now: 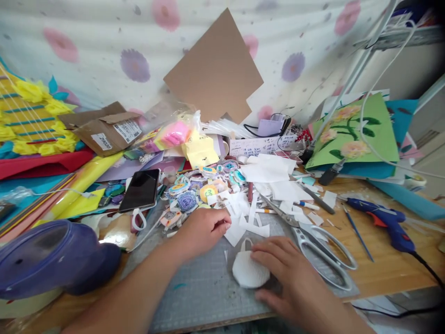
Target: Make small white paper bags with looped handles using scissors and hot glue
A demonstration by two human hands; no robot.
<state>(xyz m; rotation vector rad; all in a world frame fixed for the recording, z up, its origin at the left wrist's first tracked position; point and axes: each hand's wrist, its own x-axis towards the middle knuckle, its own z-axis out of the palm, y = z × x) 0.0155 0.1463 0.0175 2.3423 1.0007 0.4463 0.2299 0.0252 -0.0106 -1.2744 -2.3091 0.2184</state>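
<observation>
A small white padded pouch-like piece with a thin loop at its top is on the grey cutting mat. My right hand is over its right side, fingertips touching its upper edge and the thumb apart below. My left hand hovers just left of the white paper scraps, its fingers curled together; whatever may be between them is hidden. Beyond it is a pile of cut-out paper badges. Large silver-handled scissors rest to the right of my right hand.
At right are a blue hot glue gun with a cord and a paintbrush. A purple tape dispenser-like object stands at left, near a black phone. A cardboard box and brown card are at the back.
</observation>
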